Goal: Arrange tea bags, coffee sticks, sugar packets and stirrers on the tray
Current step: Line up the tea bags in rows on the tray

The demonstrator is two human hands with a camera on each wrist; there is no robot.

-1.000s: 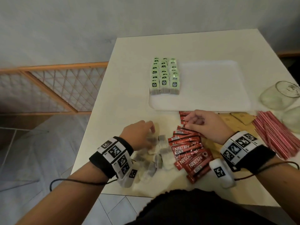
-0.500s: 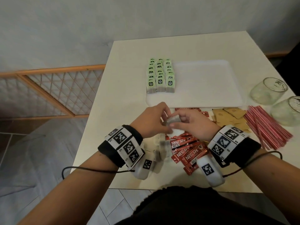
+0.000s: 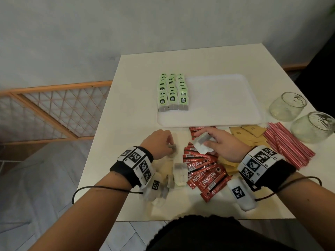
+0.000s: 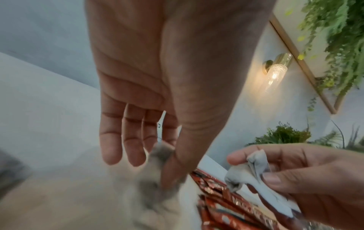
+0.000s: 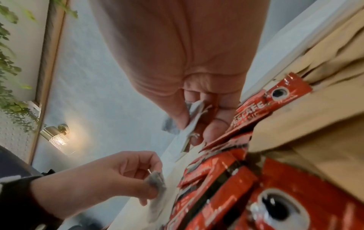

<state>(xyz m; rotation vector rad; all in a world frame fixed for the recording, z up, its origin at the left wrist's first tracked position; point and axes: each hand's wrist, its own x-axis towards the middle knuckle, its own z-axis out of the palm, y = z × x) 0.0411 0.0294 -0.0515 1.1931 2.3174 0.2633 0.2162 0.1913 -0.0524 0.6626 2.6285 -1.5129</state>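
Note:
A white tray (image 3: 223,105) holds three rows of green-tagged tea bags (image 3: 172,95) at its left end. Near the table's front, my left hand (image 3: 161,144) pinches a loose tea bag (image 3: 172,148) on the table between thumb and forefinger (image 4: 167,163). My right hand (image 3: 217,142) holds a small bunch of white tea bags (image 3: 201,143) just above the red coffee sticks (image 3: 204,173); the wrist view shows thumb and fingers pinching the bunch (image 5: 194,118). More loose tea bags (image 3: 179,172) lie by my left wrist.
Tan sugar packets (image 3: 248,133) and red striped stirrers (image 3: 288,142) lie right of the coffee sticks. Two glass jars (image 3: 288,105) (image 3: 313,126) stand at the right edge. The tray's middle and right are bare. A wooden lattice rail (image 3: 54,109) stands left of the table.
The hands, together over the pile half a second ago, have parted. My right hand kept the tea bags. My left hand dropped back to a loose tea bag on the table.

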